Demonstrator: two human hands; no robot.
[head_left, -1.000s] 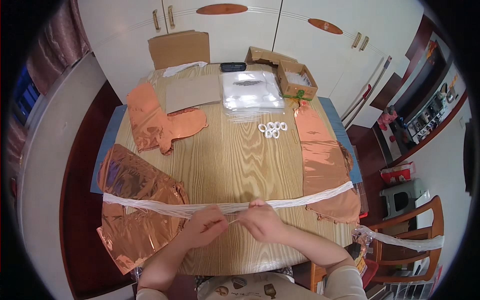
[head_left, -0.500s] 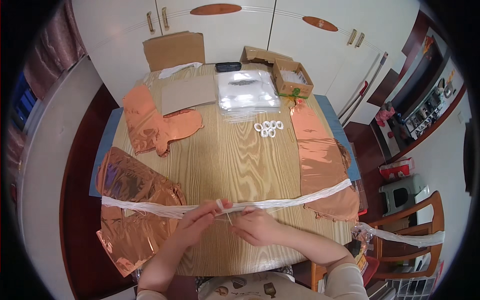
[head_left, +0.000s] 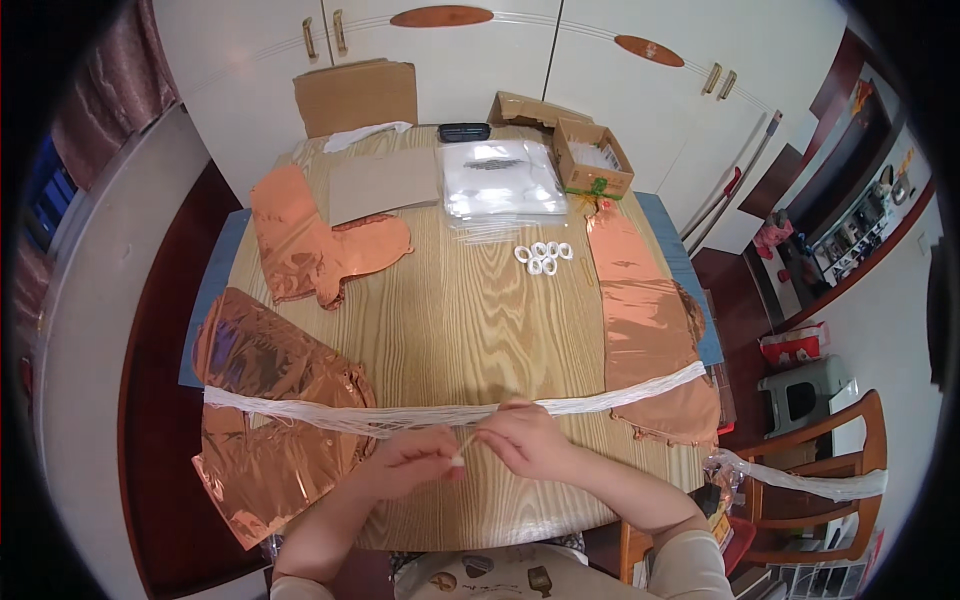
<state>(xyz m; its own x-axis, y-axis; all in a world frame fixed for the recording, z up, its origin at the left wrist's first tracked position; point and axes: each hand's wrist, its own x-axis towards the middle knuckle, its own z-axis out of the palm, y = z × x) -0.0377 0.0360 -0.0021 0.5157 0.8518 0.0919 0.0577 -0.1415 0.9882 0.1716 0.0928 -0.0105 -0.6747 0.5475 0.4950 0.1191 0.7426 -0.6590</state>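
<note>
Close to the table's front edge, my left hand [head_left: 412, 465] is closed, with a small white band or roll [head_left: 458, 464] at its fingertips. My right hand [head_left: 528, 442] pinches a thin pale strand [head_left: 470, 438] that spans the short gap between both hands. Just beyond the hands, a long bundle of white strings [head_left: 580, 403] stretches across the table. Its left end lies over a copper-coloured foil balloon [head_left: 270, 340], and its right end over another flat foil balloon [head_left: 640, 310]. What lies inside my curled fingers is hidden.
Several white rings [head_left: 545, 254] sit mid-table beside a yellowish loop [head_left: 588, 272]. A third foil balloon [head_left: 300, 240] lies at the left. Behind are a grey board [head_left: 385, 185], clear plastic bags [head_left: 500, 190], a cardboard box [head_left: 600, 180] and a black case [head_left: 464, 132]. A wooden chair [head_left: 865, 440] stands right.
My left hand has come down and toward me, with the white band turning from above the fingers to below them. My right hand has shifted slightly up and right. The view has shifted a little.
</note>
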